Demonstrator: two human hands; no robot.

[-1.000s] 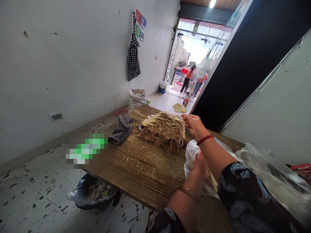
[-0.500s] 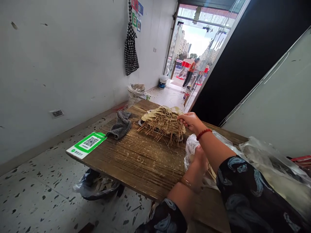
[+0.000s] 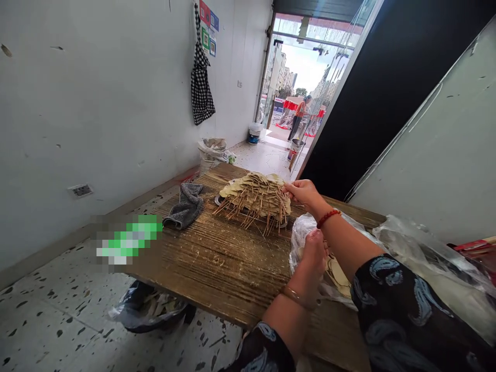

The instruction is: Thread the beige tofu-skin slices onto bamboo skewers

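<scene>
A heap of thin, pale, flat slices on wooden skewers (image 3: 258,195) lies on a metal tray (image 3: 218,200), sticks pointing towards me. At the heap's right end, my right hand (image 3: 304,192) is closed in a pinch on what looks like a skewer; the fingertips partly cover it. Nearer to me, my left hand (image 3: 315,250) has its fingers curled beside a clear plastic bag (image 3: 300,235). What the left fingers hold is hidden from view. Loose round slices (image 3: 338,274) show in the bag, just right of the left hand.
The wooden table (image 3: 217,266) bears a grey cloth (image 3: 185,205) and a blurred green-and-white card (image 3: 132,237). More plastic bags (image 3: 422,253) lie at right. A lined bin (image 3: 155,307) stands below the table edge. Beyond are a sack (image 3: 211,152), buckets (image 3: 254,134) and a person (image 3: 299,118) outside.
The view has shifted slightly, moving the table a little left in the picture. My left hand has risen slightly beside the bag, showing more slices. My right hand stays at the heap's right end.
</scene>
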